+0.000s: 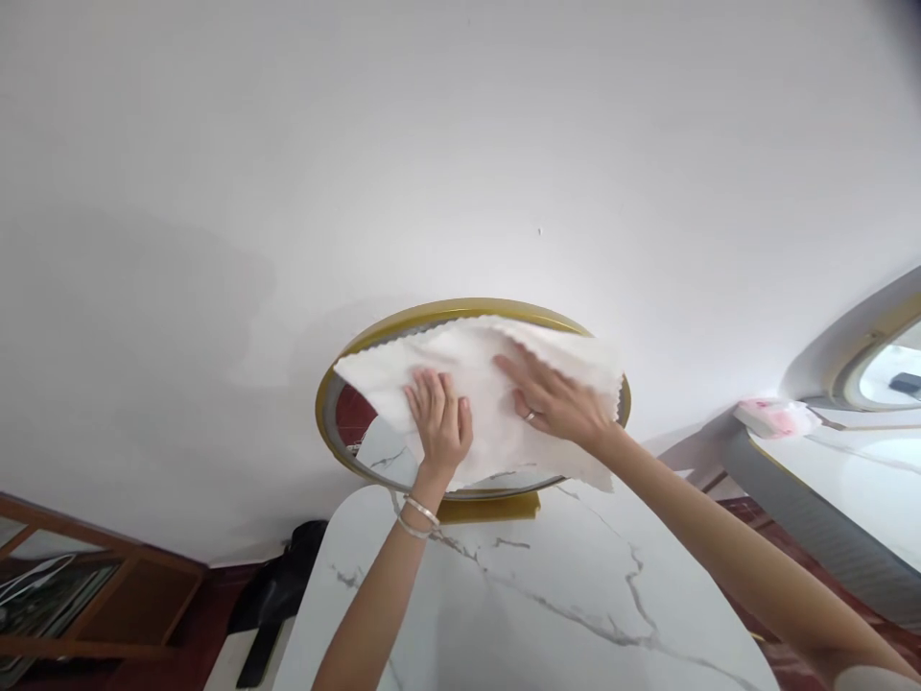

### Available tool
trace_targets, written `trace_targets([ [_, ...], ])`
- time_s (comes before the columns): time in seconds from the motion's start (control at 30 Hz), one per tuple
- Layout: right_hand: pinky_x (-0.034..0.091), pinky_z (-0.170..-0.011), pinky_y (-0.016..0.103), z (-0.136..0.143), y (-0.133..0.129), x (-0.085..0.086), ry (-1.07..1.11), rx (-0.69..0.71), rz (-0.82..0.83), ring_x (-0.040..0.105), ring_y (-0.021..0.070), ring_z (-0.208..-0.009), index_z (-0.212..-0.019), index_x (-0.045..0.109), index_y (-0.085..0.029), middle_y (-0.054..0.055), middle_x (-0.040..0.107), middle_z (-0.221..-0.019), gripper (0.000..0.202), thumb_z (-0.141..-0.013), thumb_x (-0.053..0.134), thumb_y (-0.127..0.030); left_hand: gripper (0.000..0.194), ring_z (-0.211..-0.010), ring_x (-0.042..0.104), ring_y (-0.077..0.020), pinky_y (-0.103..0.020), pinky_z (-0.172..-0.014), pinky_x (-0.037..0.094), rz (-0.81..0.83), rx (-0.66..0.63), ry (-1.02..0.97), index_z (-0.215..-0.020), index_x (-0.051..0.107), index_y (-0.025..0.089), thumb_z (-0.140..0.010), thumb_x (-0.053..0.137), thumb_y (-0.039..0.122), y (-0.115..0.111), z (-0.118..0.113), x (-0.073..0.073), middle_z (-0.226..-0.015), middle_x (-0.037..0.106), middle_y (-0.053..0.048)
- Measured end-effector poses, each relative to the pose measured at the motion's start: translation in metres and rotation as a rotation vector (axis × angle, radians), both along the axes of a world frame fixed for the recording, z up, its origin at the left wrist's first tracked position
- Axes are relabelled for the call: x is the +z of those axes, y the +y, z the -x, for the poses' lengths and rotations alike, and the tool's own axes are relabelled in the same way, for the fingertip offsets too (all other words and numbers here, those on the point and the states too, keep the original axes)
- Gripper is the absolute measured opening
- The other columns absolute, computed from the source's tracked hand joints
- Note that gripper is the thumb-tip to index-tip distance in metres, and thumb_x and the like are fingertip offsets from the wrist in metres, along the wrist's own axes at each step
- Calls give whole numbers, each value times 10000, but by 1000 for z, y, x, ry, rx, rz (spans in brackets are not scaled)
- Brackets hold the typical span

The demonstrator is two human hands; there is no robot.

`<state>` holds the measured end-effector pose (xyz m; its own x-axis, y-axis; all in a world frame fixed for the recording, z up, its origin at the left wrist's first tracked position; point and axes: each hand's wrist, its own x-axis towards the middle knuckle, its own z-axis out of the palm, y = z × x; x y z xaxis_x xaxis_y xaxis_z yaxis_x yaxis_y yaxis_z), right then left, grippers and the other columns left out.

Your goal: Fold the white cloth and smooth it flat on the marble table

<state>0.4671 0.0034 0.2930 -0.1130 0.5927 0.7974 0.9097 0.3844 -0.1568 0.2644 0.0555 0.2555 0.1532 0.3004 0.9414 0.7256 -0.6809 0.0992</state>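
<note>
In the head view, set your left hand (437,422) as the reference: its fingers are extended, slightly parted and laid over the white cloth (484,432), not closed around it. Your right hand (557,395) is beside it, with the upper fingers extended against the same cloth and the lower ones bent; these fingers are blurred, and a pinch on the fabric cannot be confirmed. A ring (531,416) is on one right finger, and bangles (418,516) circle the wrist below the left fingers. The cloth lies under both sets of fingers, its scalloped edge running above them and a fold rising beside the right fingers. Behind the cloth is the round mirror (378,449), its gold rim visible above the fingers and to either side. Below the fingers, locate the gold base (496,509) on the marbled tabletop (576,585). Well to the right of the right fingers are a pink-and-white packet (777,418) and a second mirror (896,365) over a second tabletop (870,465). Well to the left and below the left fingers are a black item (284,576) and a wooden cabinet (136,600).
</note>
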Motion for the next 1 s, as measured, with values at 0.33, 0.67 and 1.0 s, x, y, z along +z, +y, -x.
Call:
trace_targets([
  [0.33, 333, -1028, 628, -68, -37, -79, 28, -176, -162, 388, 356, -1298, -1200, 575, -245, 130, 517, -1272, 346, -857, 548, -281, 290, -1384, 307, -268, -525, -1147, 230, 86, 24, -250, -1040, 685, 232, -941, 415, 199, -50, -55, -23, -1500, 305, -74],
  [0.67, 515, -778, 401, -71, -70, -107, 780, -182, -94, 605, 268, -1030, -1323, 326, -182, 164, 594, -1161, 644, -732, 574, -247, 206, -936, 632, -204, -333, -759, 565, 380, 73, -592, -885, 681, 202, -890, 547, 358, -83, -61, -58, -990, 651, -91],
  [1.0, 538, -632, 323, -103, -210, -145, 673, -43, 487, 650, 230, -693, -767, 697, -257, 46, 694, -793, 222, -798, 501, -357, 258, -645, 665, -192, -277, -576, 568, 894, -192, -301, -738, 734, 251, -834, 588, 441, -197, 35, -96, -691, 700, -39],
])
